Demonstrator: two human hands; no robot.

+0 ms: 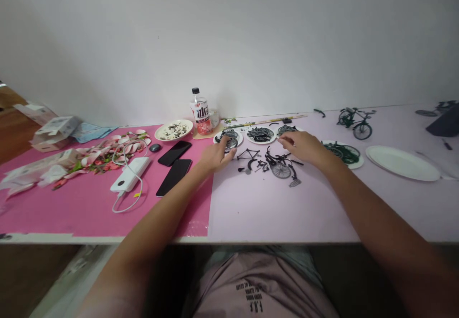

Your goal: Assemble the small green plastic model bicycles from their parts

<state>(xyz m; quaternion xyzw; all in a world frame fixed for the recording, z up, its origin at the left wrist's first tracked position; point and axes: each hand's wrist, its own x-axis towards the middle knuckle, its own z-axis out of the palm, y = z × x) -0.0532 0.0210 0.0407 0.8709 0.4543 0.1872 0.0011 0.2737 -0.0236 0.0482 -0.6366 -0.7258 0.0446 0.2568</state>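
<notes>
A: What lies in front of the two hands?

B: A loose heap of black plastic bicycle parts, with a spoked grey wheel among them, on a pale lilac tabletop. Just left of the heap is a thin black bicycle frame.

A: Where is the left hand?

B: The bare left hand is beyond the heap and to its left, reaching over a round white plate of black and grey bicycle pieces. Its thumb and index finger are spread apart; whether they touch a piece, I cannot tell.

A: And the right?

B: The bare right hand is just beyond the heap and to its right, fingertips drawn close together near another white plate, partly hidden, with dark pieces on it. I cannot tell whether they pinch anything.

A: What else surrounds the heap?

B: Directly beyond it, a mound of grey spoked wheels and black parts on a plate. Farther off to its right, a dark green model bicycle. Well to its left, two flat black phones on a bright pink sheet.
</notes>
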